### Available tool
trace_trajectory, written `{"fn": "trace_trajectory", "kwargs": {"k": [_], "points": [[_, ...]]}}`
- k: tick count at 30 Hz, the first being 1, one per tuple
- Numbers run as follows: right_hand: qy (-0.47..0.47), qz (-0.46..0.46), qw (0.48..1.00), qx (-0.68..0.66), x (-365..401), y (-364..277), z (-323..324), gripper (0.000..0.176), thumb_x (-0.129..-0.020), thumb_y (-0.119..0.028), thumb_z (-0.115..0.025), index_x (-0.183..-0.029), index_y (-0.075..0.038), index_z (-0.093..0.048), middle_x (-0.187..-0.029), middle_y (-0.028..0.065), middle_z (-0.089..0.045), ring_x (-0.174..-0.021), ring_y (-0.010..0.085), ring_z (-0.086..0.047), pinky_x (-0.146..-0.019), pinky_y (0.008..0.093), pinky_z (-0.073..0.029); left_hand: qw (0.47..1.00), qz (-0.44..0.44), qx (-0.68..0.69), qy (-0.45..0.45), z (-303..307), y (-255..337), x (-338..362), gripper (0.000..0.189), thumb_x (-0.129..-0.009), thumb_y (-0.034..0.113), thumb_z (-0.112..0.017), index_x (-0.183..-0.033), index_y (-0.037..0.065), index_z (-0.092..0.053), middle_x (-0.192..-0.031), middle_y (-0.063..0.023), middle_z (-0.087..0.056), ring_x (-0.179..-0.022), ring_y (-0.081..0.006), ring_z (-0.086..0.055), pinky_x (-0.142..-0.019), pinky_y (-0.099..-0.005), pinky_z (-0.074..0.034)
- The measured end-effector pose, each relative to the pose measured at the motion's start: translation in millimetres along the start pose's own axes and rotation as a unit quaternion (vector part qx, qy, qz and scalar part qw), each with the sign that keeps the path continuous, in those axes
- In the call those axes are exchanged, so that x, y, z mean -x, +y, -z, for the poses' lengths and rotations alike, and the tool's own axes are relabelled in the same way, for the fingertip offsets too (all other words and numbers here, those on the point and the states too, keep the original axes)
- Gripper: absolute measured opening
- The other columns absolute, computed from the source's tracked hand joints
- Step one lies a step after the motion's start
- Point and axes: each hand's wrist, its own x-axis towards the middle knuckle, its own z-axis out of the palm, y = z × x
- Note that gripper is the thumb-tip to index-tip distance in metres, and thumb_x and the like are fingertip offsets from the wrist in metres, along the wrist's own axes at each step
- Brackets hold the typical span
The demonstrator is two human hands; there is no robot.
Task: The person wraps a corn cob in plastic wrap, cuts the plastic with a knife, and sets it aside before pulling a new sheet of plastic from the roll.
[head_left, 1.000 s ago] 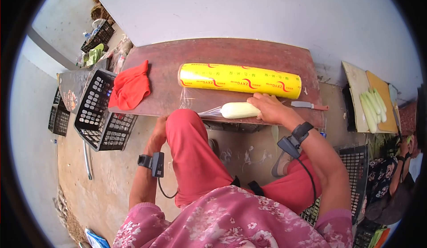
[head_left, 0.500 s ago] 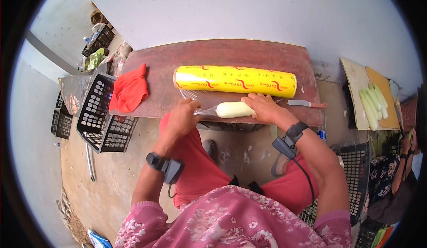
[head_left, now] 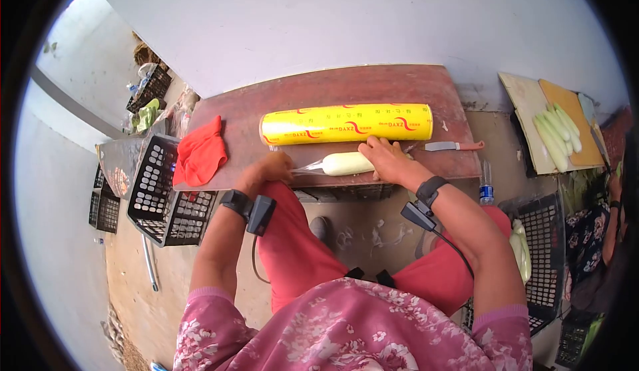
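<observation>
A pale, cylindrical vegetable (head_left: 347, 164), wrapped in clear plastic film, lies near the front edge of the table. My left hand (head_left: 273, 167) is closed on the gathered film (head_left: 307, 169) at its left end. Over the right end my right hand (head_left: 389, 161) is curled, gripping the vegetable; its thumb and part of that end are hidden. Just behind stands a big yellow roll of cling film (head_left: 346, 124), lying lengthwise on the table. To the right of my right hand rests a knife (head_left: 454, 146) with a reddish handle.
A red cloth (head_left: 202, 155) lies on the left of the reddish-brown table (head_left: 333, 83). Black crates (head_left: 154, 191) stand left, another (head_left: 542, 258) at right. Several pale green vegetables (head_left: 556, 135) lie on a board at right. A bottle (head_left: 486, 191) stands near the table; another person's arm (head_left: 614, 214) shows far right.
My left hand has turned and drawn in slightly at the film end. The right hand stays on the vegetable's right end. The whole view has shifted slightly with my head.
</observation>
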Motion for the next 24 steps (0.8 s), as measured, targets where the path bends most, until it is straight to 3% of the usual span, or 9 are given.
{"fn": "trace_trajectory", "kwargs": {"k": [2,3,6,9,12,16,20,24], "points": [[0.003,0.004,1.000,-0.013,-2.7,2.4,-0.8,0.048,-0.067,-0.007,-0.073,-0.107,-0.007,-0.048,-0.115,0.0105,-0.047,-0.110,0.0327,-0.048,-0.086,0.0516,-0.040,0.999,-0.022,0.026,0.002,6.0,-16.1,3.5,0.031,-0.065,0.026,-0.070,-0.086,0.004,-0.067,-0.082,-0.0145,-0.065,-0.079,-0.0296,-0.062,-0.071,-0.0372,-0.048],[0.005,0.008,1.000,-0.018,-3.4,4.3,-3.2,0.047,-0.067,-0.006,-0.072,-0.108,-0.008,-0.049,-0.115,0.0100,-0.047,-0.110,0.0324,-0.048,-0.087,0.0513,-0.039,0.998,0.010,0.060,0.000,5.5,-22.3,4.8,0.032,-0.067,0.029,-0.070,-0.087,0.004,-0.067,-0.083,-0.0143,-0.066,-0.080,-0.0278,-0.062,-0.072,-0.0365,-0.048],[-0.005,0.017,0.999,-0.029,-7.5,9.8,-6.5,0.049,-0.068,-0.005,-0.071,-0.112,-0.008,-0.049,-0.115,0.0090,-0.047,-0.111,0.0311,-0.046,-0.088,0.0502,-0.038,0.997,0.032,0.072,-0.007,0.5,-33.0,6.7,0.026,-0.072,0.022,-0.069,-0.090,0.005,-0.067,-0.082,-0.0088,-0.066,-0.078,-0.0199,-0.062,-0.071,-0.0320,-0.048],[-0.053,0.008,0.998,-0.032,-8.4,12.9,-4.1,0.054,-0.068,-0.007,-0.072,-0.117,-0.009,-0.048,-0.114,0.0087,-0.047,-0.112,0.0296,-0.045,-0.089,0.0495,-0.036,0.962,0.086,0.261,-0.004,9.2,-10.4,34.6,0.013,-0.077,0.013,-0.066,-0.086,0.004,-0.066,-0.077,-0.0009,-0.063,-0.073,-0.0112,-0.057,-0.067,-0.0271,-0.046],[-0.088,-0.001,0.995,-0.037,-6.5,7.7,7.9,0.050,-0.070,-0.009,-0.071,-0.116,-0.010,-0.049,-0.111,0.0089,-0.050,-0.111,0.0291,-0.047,-0.089,0.0495,-0.036,0.880,0.057,0.471,-0.003,-19.0,-32.6,34.8,0.004,-0.080,0.008,-0.062,-0.081,0.004,-0.064,-0.075,0.0045,-0.058,-0.069,-0.0061,-0.051,-0.062,-0.0229,-0.043],[-0.125,0.003,0.992,-0.024,-5.7,7.4,10.5,0.046,-0.074,-0.012,-0.068,-0.116,-0.010,-0.049,-0.107,0.0094,-0.052,-0.108,0.0294,-0.050,-0.089,0.0485,-0.037,0.801,0.087,0.591,0.028,-32.4,-42.6,44.2,0.005,-0.082,0.009,-0.062,-0.084,0.004,-0.060,-0.078,0.0018,-0.059,-0.069,-0.0070,-0.053,-0.062,-0.0215,-0.043],[-0.123,0.013,0.992,0.015,-7.4,5.6,7.3,0.045,-0.077,-0.015,-0.066,-0.117,-0.012,-0.047,-0.107,0.0101,-0.053,-0.107,0.0305,-0.051,-0.088,0.0472,-0.036,0.754,0.117,0.645,0.044,-32.4,-37.5,49.6,0.006,-0.083,0.007,-0.063,-0.084,0.003,-0.059,-0.079,-0.0005,-0.060,-0.070,-0.0083,-0.056,-0.063,-0.0229,-0.046],[-0.070,0.033,0.996,-0.052,-5.1,9.3,5.9,0.046,-0.078,-0.011,-0.063,-0.119,-0.014,-0.044,-0.107,0.0104,-0.054,-0.105,0.0318,-0.050,-0.087,0.0474,-0.035,0.743,0.127,0.654,0.059,-39.4,-36.8,49.3,0.009,-0.083,0.006,-0.064,-0.089,-0.001,-0.060,-0.081,-0.0026,-0.062,-0.072,-0.0104,-0.057,-0.066,-0.0247,-0.048]]}}
